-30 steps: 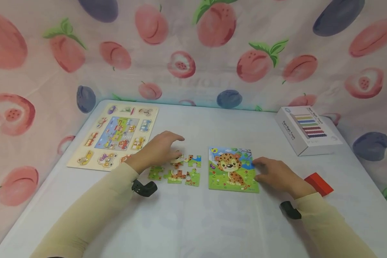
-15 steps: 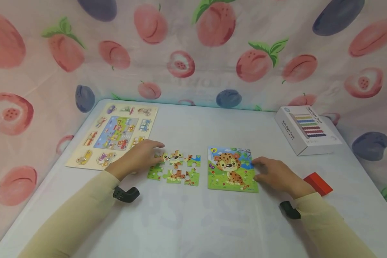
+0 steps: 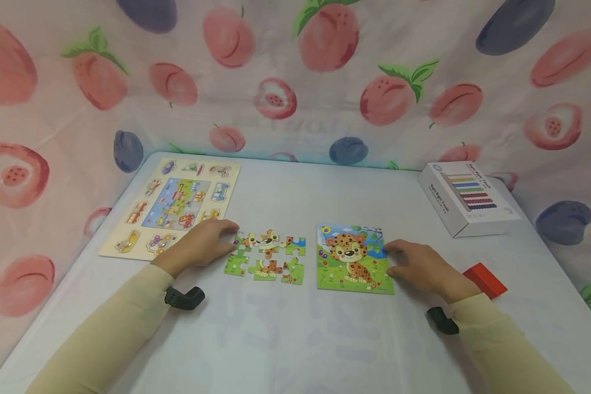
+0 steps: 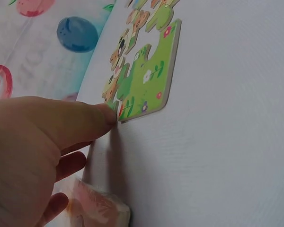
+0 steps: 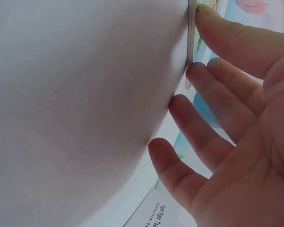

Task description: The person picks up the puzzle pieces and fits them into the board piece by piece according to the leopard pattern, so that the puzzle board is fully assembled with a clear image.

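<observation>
Plainly, the head view showed the puzzle pieces [image 3: 267, 271] lying flat on the white table [image 3: 276, 339], just to the right of the left hand [image 3: 201, 243]. They sat in two rows with small gaps, and the whole bunch was longer from side to side than from front to back. The left hand was much nearer to them than the right hand [image 3: 421, 265], and its thumb and pointing finger were apart, close by the left end of the bunch. A square spotted cat picture [image 3: 354, 262] lay between the pieces and the right hand, with its right edge by the right thumb and finger, which were apart too. Farther out were a puzzle board [image 3: 177, 203] by the left hand, a white box [image 3: 465, 202], and a red block [image 3: 486, 280] next to the right wrist. In the left wrist view, the thumb was at the corner of a green flower piece [image 4: 154, 78], and it seemed to touch the edge. The other fingers bent a little and I could see nothing in them. In the right wrist view, the fingers were spread, and the thumb and one fingertip touched the picture's edge, not squeezing it.
</observation>
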{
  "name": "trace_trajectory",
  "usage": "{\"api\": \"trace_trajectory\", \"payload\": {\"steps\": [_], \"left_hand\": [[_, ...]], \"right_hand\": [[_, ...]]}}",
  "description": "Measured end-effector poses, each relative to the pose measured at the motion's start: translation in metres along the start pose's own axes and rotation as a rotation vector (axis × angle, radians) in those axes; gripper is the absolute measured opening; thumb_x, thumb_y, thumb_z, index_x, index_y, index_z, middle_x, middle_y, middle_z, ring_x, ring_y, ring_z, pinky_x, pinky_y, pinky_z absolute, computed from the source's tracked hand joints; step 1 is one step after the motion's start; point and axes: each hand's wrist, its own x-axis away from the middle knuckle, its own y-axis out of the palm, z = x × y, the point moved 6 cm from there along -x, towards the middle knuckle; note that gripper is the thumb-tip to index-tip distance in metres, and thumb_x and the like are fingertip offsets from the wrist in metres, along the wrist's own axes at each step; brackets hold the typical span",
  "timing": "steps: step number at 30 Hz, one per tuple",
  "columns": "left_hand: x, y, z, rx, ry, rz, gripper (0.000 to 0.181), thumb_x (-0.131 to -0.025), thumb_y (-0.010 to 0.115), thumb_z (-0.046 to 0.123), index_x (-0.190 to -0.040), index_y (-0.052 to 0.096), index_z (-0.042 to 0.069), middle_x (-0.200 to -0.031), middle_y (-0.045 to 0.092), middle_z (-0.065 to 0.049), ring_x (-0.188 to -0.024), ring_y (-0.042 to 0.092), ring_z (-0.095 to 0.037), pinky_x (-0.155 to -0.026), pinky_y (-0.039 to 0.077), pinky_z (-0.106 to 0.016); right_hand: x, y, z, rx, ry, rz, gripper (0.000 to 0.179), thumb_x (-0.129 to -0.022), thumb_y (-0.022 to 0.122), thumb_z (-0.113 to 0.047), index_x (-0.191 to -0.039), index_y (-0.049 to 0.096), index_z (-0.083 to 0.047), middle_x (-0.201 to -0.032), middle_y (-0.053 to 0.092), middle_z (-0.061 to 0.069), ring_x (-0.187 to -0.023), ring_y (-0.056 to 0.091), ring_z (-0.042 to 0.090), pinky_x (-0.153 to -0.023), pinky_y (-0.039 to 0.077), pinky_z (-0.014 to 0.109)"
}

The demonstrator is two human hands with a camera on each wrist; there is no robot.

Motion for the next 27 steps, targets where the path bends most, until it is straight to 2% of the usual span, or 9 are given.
{"api": "trace_trajectory", "payload": {"steps": [8,17,27], "left_hand": [[-0.0009,-0.0028,-0.0015,0.025,-0.017,-0.022,0.044,-0.091,0.074,0.021,-0.131,0.063,0.005,-0.131,0.061,-0.012,-0.130,0.049,-0.034,-0.110,0.036,-0.051],[-0.0009,-0.0016,0.0023,0.062,0.000,-0.045,0.042,-0.093,0.071,0.014,-0.132,0.061,0.003,-0.132,0.061,-0.013,-0.131,0.049,-0.035,-0.110,0.035,-0.051],[-0.0022,-0.0029,0.0006,0.045,-0.021,-0.046,0.040,-0.093,0.071,0.017,-0.130,0.063,0.004,-0.129,0.063,-0.012,-0.128,0.051,-0.034,-0.109,0.037,-0.051]], "right_hand": [[0.0006,-0.0006,-0.0012,-0.004,0.001,-0.004,0.058,-0.087,0.076,-0.019,-0.139,0.055,-0.003,-0.143,0.049,0.027,-0.133,0.040,0.050,-0.105,0.033,0.065],[0.0007,0.0006,-0.0014,-0.005,0.011,-0.011,0.059,-0.087,0.077,-0.019,-0.139,0.055,-0.003,-0.144,0.049,0.027,-0.134,0.039,0.051,-0.105,0.033,0.066],[-0.0010,0.0014,0.0006,-0.007,0.017,-0.017,0.060,-0.087,0.078,-0.020,-0.140,0.054,-0.003,-0.144,0.048,0.026,-0.134,0.039,0.050,-0.106,0.032,0.065]]}}
